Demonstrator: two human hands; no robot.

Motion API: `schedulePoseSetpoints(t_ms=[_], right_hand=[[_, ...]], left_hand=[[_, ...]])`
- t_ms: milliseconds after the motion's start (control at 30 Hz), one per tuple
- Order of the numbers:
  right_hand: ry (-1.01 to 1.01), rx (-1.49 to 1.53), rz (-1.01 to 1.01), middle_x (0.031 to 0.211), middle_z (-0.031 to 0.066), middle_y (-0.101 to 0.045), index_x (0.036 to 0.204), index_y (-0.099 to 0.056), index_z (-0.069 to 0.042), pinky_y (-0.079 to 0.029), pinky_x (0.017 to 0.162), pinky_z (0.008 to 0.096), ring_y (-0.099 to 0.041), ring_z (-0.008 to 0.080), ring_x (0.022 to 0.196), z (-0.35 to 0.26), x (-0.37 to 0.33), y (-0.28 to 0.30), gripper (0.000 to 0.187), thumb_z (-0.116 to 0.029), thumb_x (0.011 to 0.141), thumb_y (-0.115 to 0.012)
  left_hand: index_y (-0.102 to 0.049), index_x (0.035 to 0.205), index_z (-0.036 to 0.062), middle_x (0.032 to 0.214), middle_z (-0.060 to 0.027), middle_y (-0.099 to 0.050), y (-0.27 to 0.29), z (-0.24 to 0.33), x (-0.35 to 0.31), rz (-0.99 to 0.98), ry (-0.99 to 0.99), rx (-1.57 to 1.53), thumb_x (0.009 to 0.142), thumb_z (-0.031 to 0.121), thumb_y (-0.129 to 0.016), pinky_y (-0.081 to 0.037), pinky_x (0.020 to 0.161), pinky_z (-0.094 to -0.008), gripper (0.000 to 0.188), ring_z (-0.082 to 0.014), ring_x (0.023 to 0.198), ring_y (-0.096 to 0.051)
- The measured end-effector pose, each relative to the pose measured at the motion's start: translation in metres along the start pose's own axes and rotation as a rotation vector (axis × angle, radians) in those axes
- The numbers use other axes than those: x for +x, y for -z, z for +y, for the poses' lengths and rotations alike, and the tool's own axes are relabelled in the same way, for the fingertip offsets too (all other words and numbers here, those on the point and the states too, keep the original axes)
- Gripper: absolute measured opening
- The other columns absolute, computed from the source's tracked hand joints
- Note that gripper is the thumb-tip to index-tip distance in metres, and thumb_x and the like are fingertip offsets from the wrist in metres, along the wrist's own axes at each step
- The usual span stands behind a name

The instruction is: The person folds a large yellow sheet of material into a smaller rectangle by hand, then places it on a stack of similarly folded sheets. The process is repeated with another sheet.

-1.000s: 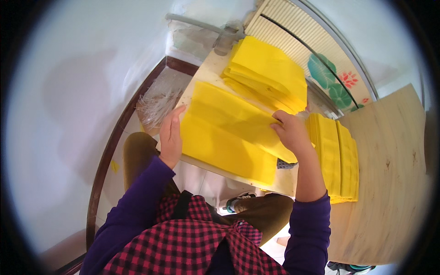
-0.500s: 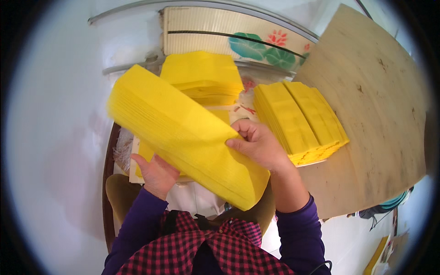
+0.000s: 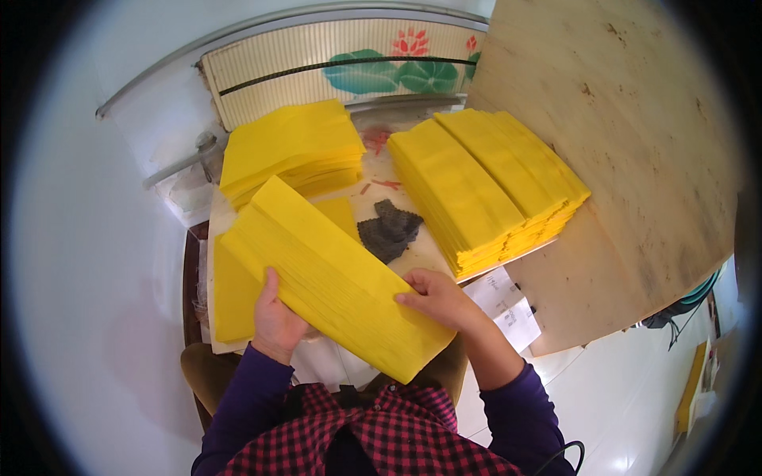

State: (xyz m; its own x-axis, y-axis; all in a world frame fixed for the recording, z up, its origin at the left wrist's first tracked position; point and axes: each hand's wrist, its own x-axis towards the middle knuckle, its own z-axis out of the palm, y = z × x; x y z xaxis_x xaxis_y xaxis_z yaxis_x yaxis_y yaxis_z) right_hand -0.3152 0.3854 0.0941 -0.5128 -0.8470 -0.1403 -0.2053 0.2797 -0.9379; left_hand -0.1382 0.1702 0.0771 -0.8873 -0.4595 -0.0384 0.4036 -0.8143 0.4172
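At the left, we find flat yellow material [image 3: 233,297] lying on a pale tabletop [image 3: 421,255], with a yellow stack [image 3: 290,143] behind it, its folded layers piled level, probably for tidiness. Next comes our left hand [image 3: 278,324], its thumb against the near edge of a long yellow bundle [image 3: 341,274]. The other fingers are out of sight underneath; the hand appears to clasp and bear the weight. The bundle slants above the tabletop's front edge, nearer end to the right. Behind it lies a crumpled dark grey cloth [image 3: 389,230]. Our right hand [image 3: 436,300] pinches the bundle's far edge, thumb on top and fingers curled, likely keeping the layers together. Farther right, two yellow piles [image 3: 484,190] stand side by side, touching, perhaps to steady each other. Beyond them, a large wooden board [image 3: 635,166] leans outward.
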Motion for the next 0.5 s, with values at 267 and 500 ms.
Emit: schedulePoseSetpoints(t_ms=[267, 500], right_hand=[[0.064, 0.156, 0.322, 0.087, 0.0013, -0.059, 0.105, -0.062, 0.002, -0.045, 0.073, 0.0242, -0.053, 0.0089, 0.080, 0.033, -0.079, 0.039, 0.022, -0.013, 0.089, -0.067], [0.038, 0.529, 0.555, 0.086, 0.0044, -0.062, 0.105, -0.058, 0.002, -0.047, 0.057, 0.0204, -0.056, 0.0085, 0.063, 0.034, -0.094, 0.062, 0.018, -0.005, 0.090, -0.064]], left_hand=[[-0.040, 0.140, 0.0067, 0.142, -0.0094, -0.047, -0.049, -0.017, 0.052, -0.067, 0.042, 0.032, 0.103, 0.037, -0.037, -0.033, 0.110, -0.0444, 0.047, -0.0286, 0.130, -0.044], [-0.039, 0.140, 0.0061, 0.142, -0.0086, -0.046, -0.098, -0.048, 0.118, -0.174, 0.097, 0.153, 0.103, 0.034, -0.038, -0.033, 0.110, -0.0440, 0.046, -0.0276, 0.131, -0.043]])
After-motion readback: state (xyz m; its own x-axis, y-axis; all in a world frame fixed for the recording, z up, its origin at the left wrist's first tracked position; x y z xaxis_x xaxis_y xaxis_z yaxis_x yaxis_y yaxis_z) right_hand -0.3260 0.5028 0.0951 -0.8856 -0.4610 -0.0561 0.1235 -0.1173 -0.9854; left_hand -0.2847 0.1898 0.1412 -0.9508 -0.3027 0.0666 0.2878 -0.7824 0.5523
